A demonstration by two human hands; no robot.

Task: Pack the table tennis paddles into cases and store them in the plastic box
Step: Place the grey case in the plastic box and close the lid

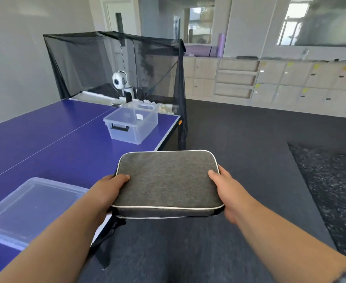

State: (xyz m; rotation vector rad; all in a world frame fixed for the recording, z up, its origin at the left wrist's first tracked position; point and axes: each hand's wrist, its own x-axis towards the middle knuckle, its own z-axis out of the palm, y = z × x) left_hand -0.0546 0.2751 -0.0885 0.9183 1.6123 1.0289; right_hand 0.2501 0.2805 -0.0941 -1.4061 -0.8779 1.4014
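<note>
Right now two bare hands are holding one paddle case (pixel 166 181) flat in the air, just past the near corner of a blue table tennis table (pixel 51 139) and above dark carpet (pixel 249 160). The case is a rounded rectangle of dark grey woven fabric, edged with pale piping along its top and bottom seams; its zip side is not showing clearly. The left hand (pixel 109 190) is gripping the case's left edge, thumb lying on top and fingers curled out of sight underneath. The right hand (pixel 227 190) is gripping the right edge the same way, thumb on top, fingers hidden below.

One clear plastic box (pixel 131 124) is sitting open on the far part of the table, well apart from the case. It is rectangular with soft corners and see-through walls, and one black latch handle is showing on its near end. One clear plastic lid (pixel 25 209) is lying flat on the table's near left part, close beside the left forearm.

Beyond the box, one white ball machine (pixel 122 82) is standing inside a black mesh catch net (pixel 115 64), with many small white balls (pixel 164 108) lying at its base. Pale wooden cabinets (pixel 270 80) are lining the back wall.
</note>
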